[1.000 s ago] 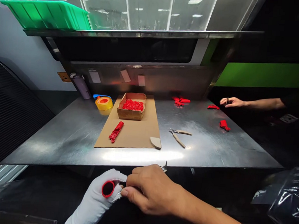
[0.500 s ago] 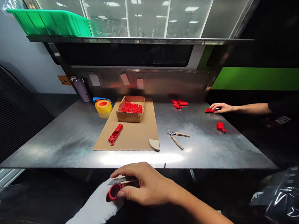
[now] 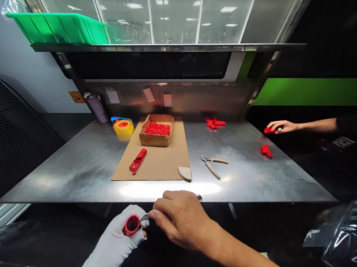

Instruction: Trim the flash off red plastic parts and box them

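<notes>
My left hand (image 3: 111,238), in a white glove with a fingertip showing bare, is wrapped round a hollow red plastic tube (image 3: 126,229) in front of the table edge. The tube's open round end faces up towards me. My bare right hand (image 3: 183,218) is closed round a slim knife (image 3: 144,217). Its pointed metal blade meets or nearly meets the tube's rim on the right side; the knife's other end shows beyond my knuckles. Beyond my hands, a red plastic part (image 3: 138,160) lies on a cardboard sheet (image 3: 161,164).
A cardboard box (image 3: 154,140) of small red pieces stands on the sheet. Nippers (image 3: 213,166) lie to its right, yellow tape (image 3: 123,128) to its left. Red parts (image 3: 214,123) lie at the back. A co-worker's hand (image 3: 283,126) holds a red piece at the table's right.
My right hand has drawn back to the right, turning so its knuckles face up; the blade now sits at the tube's right rim. The co-worker's hand has moved right with its red piece.
</notes>
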The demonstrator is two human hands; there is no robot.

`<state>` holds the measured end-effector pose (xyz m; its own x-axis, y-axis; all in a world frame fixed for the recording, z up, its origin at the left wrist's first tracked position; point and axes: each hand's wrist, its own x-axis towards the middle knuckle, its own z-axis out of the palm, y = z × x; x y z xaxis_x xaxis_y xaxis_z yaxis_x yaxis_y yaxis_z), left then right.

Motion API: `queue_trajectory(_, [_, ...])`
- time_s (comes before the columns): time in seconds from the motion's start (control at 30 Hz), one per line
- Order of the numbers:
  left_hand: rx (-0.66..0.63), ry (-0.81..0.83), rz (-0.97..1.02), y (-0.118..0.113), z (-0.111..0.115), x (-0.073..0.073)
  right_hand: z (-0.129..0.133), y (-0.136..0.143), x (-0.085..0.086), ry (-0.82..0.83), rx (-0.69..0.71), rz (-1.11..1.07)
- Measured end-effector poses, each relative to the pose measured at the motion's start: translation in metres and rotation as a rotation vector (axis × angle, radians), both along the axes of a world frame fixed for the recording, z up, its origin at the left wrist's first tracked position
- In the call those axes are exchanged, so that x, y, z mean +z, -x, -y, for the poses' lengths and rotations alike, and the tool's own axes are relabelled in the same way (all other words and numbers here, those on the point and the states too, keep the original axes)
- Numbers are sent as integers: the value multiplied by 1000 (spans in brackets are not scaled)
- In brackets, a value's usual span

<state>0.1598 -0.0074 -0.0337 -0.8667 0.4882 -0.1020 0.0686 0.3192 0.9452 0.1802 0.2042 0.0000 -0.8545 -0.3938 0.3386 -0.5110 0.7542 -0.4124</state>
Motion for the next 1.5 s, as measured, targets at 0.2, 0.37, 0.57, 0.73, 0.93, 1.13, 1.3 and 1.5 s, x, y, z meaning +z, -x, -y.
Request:
queue_trajectory(0.2, [9,-5,-11,0,3,-7,1,0,-3,-29,-28,-8])
queue_trajectory(0.37, [56,6,-57,-1,-1,-4,4,-2,-4,-30,-45,22])
queue_trajectory(0.57, [123,-2,-97,-3,-6,-1,6,-4,-2,-38,-49,58])
queue_trajectory(0.73, [149,-12,-113,-3,-4,-4,8,-6,1,-24,-48,85])
queue_trajectory(0.93, [169,-75,-133,-1,-3,-9,13,-7,-2,7,-48,90])
queue_trajectory(1.13, [201,-133,-113,2,2,-17,16,-9,-8,173,68,160])
queue_trajectory(1.3, [191,-150,-34,2,1,-17,15,-8,-9,400,2,149])
queue_trajectory(1.5, [219,-118,53,3,-10,-9,29,-4,-21,604,107,56])
